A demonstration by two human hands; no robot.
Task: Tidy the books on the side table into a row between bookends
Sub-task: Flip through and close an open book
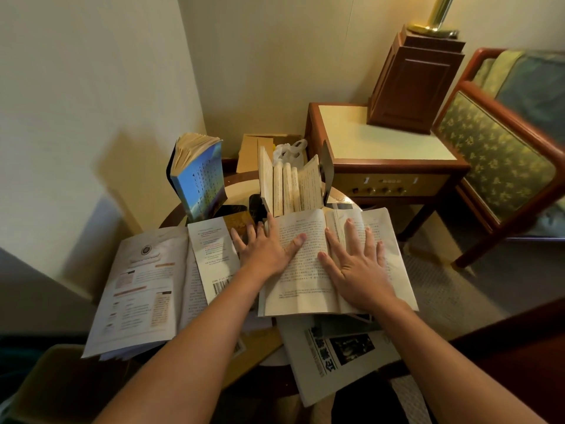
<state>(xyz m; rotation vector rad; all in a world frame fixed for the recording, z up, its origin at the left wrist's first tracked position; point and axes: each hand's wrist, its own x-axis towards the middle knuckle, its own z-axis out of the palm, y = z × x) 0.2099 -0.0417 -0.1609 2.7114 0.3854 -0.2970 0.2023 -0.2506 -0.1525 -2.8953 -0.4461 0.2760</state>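
Left hand [263,252], right hand [357,264] — fingers [353,237] splayed — press open book [302,270]; booklet [143,286] crowds left (blue book [198,179] upright).

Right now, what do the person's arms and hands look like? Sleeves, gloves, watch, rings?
Nothing worn is in view. The left forearm and right forearm are bare down to the frame edge, with no sleeve or cuff showing. The left hand and right hand have no gloves, and no watch, bracelet or ring shows. No markings or tape.
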